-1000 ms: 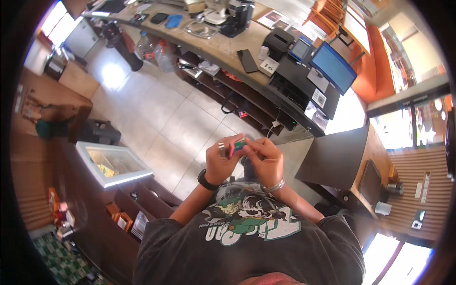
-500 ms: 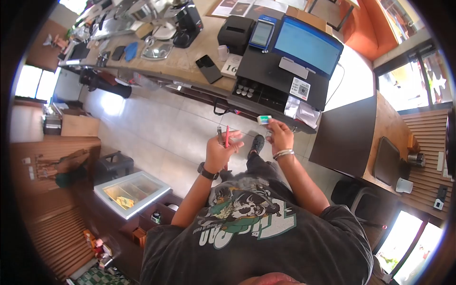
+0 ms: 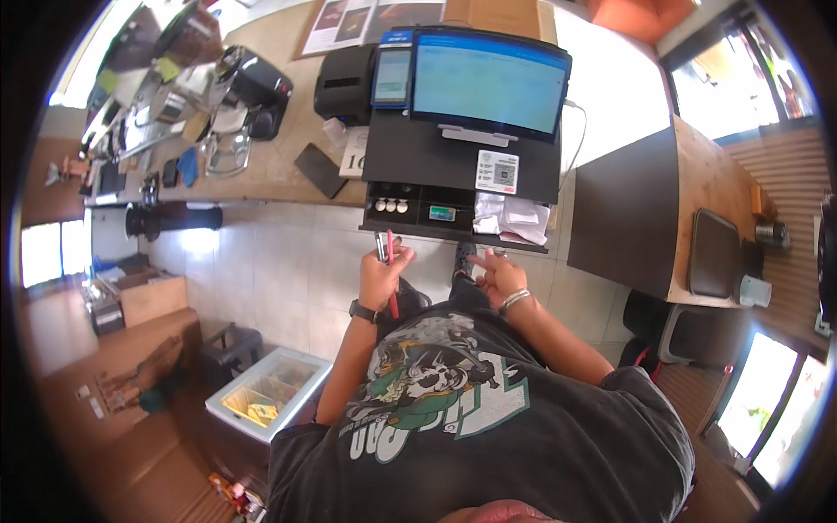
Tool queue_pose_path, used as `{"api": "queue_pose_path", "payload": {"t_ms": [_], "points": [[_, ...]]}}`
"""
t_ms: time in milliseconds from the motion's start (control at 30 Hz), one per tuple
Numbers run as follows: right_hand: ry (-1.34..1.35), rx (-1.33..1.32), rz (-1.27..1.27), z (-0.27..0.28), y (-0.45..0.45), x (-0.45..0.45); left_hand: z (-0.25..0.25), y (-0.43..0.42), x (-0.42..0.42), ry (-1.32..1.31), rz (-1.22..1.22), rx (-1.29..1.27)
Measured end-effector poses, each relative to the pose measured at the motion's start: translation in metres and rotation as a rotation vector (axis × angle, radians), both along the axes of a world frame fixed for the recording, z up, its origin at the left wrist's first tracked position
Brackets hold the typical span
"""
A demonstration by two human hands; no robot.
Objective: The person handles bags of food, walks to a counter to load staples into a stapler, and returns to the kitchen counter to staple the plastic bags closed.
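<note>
My left hand (image 3: 380,281) is closed around a red pen (image 3: 391,247) and a dark and silver pen (image 3: 380,247), both pointing up. Empty, my right hand (image 3: 504,277) hovers in front of the open cash drawer (image 3: 418,229), index finger stretched out to the left and the other fingers partly bent. Inside the drawer's middle compartment lies a small green and white eraser-like block (image 3: 442,213). Rolls of coins (image 3: 391,206) stand in the compartment to its left. White papers (image 3: 512,215) fill the right-hand one.
Above the drawer stand a monitor (image 3: 488,83), a card terminal (image 3: 391,78) and a QR code card (image 3: 498,171). A black printer (image 3: 343,84) and a dark phone (image 3: 320,171) are on the counter to the left. A wooden-topped cabinet (image 3: 623,205) stands at the right.
The green and white block has left my right hand and now lies in the drawer. My right hand has drawn back slightly. The view has shifted; my left hand still holds the pens.
</note>
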State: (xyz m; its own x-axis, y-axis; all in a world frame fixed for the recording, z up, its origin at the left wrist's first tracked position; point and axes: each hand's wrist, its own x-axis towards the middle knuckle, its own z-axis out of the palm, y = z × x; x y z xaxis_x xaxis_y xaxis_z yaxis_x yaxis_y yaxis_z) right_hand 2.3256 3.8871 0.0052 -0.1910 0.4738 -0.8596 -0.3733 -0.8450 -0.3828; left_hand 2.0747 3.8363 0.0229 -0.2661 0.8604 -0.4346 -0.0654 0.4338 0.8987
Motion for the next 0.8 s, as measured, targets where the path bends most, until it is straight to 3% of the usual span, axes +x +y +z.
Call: {"api": "queue_pose_path", "payload": {"t_ms": [67, 167, 267, 400, 467, 500, 567, 600, 733, 800], "points": [[0.009, 0.047, -0.113, 0.000, 0.005, 0.001, 0.009, 0.012, -0.002, -0.083, 0.011, -0.095], [-0.003, 0.070, -0.275, 0.007, 0.020, -0.005, 0.019, 0.026, -0.002, -0.111, 0.036, -0.009], [-0.088, 0.192, -0.039, 0.022, 0.027, -0.004, 0.020, 0.042, -0.009, -0.080, -0.001, 0.020], [-0.088, 0.171, -0.070, 0.004, 0.031, 0.003, 0.025, 0.058, -0.007, -0.013, -0.034, 0.027], [-0.586, 0.426, -0.002, 0.001, 0.038, 0.001, 0.034, 0.065, -0.002, 0.056, -0.084, -0.006], [-0.586, 0.429, -0.002, 0.001, 0.040, 0.002, 0.026, 0.067, -0.002, 0.056, -0.084, -0.004], [-1.191, 1.179, 0.162, 0.014, 0.044, -0.002, 0.018, 0.073, 0.003, 0.594, -0.178, 0.308], [-1.235, 1.259, 0.196, 0.020, 0.047, -0.005, 0.014, 0.075, 0.005, 0.784, -0.177, 0.520], [-1.323, 1.386, 0.307, 0.018, 0.050, -0.009, 0.011, 0.070, 0.009, 0.830, -0.369, 0.292], [-1.336, 1.370, 0.371, 0.012, 0.051, -0.008, 0.006, 0.063, 0.010, 0.838, -0.348, 0.368]]}}
